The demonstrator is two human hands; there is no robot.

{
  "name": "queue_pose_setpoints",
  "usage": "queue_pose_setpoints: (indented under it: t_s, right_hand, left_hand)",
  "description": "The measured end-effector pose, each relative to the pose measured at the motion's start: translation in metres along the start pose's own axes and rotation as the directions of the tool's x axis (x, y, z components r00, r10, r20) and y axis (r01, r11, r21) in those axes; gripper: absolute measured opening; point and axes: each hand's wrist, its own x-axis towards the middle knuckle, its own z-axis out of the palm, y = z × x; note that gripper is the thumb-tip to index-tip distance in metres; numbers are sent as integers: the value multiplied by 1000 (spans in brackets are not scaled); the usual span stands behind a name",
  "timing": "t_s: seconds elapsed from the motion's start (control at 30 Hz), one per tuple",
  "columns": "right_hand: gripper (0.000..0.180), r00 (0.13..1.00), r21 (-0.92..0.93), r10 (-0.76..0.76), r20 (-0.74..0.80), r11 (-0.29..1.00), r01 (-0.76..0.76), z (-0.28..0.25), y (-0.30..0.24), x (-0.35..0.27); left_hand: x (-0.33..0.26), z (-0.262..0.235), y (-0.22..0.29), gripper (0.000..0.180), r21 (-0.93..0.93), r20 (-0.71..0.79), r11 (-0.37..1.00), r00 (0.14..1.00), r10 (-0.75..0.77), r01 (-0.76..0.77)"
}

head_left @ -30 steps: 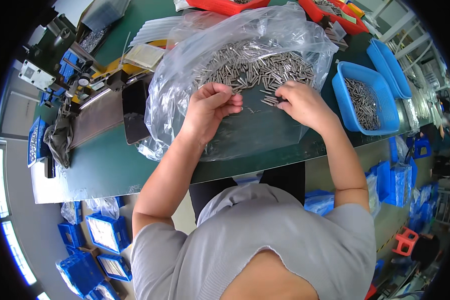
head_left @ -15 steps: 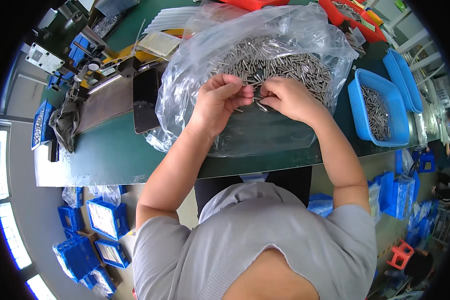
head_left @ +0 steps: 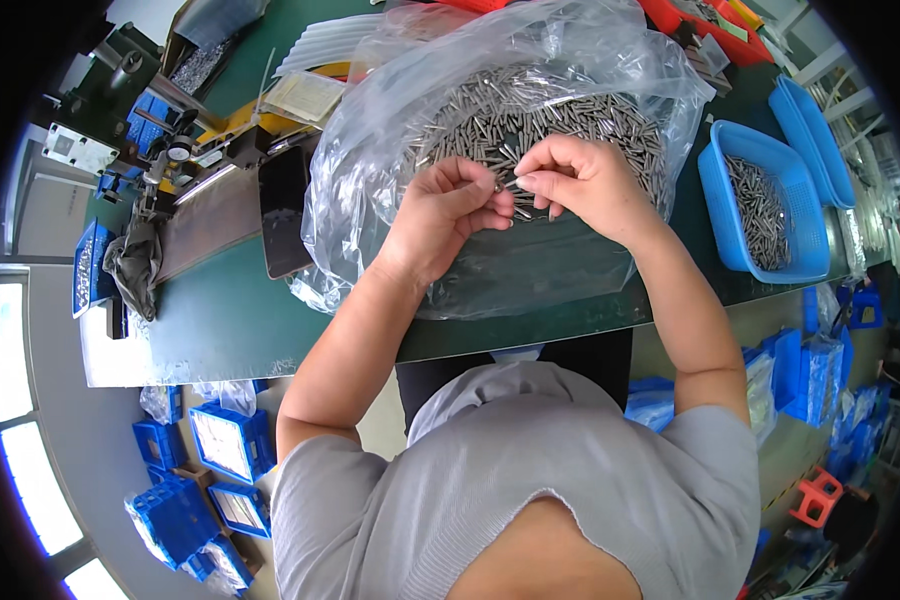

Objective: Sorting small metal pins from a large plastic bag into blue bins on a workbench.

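A large clear plastic bag lies open on the green table, with a heap of several small metal pins inside it. Over the near edge of the heap my left hand and my right hand meet fingertip to fingertip. Between them they pinch a few of the metal pins. Both hands hover just above the bag, with the forearms coming up from the lower edge.
A blue tray holding more pins stands to the right, with another blue tray behind it. A dark phone and a metal machine sit to the left. Blue boxes are stacked on the floor.
My hands were apart in the heap a second ago. They have come together and lifted slightly, now pinching a few pins between the fingertips.
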Motion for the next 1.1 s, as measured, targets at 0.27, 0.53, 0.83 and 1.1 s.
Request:
queue_pose_setpoints:
  t_s: [0.27,0.53,0.83,1.1]
  right_hand:
    - [6,999,-39,-35,-35,999,33,4,-1,-1]
    - [19,997,217,22,72,975,-37,9,8,6]
    - [16,995,269,45,92,961,-68,13,11,7]
    - [14,971,848,219,-95,529,-36,-15,19,17]
  left_hand:
    - [0,1,-2,9,65,33,998,999,-8,6]
    - [0,2,-2,8,14,75,1000,997,1,-2]
    - [0,2,-3,10,-20,46,999,998,34,-33]
    - [-1,3,6,8,-46,-175,992,979,104,-114]
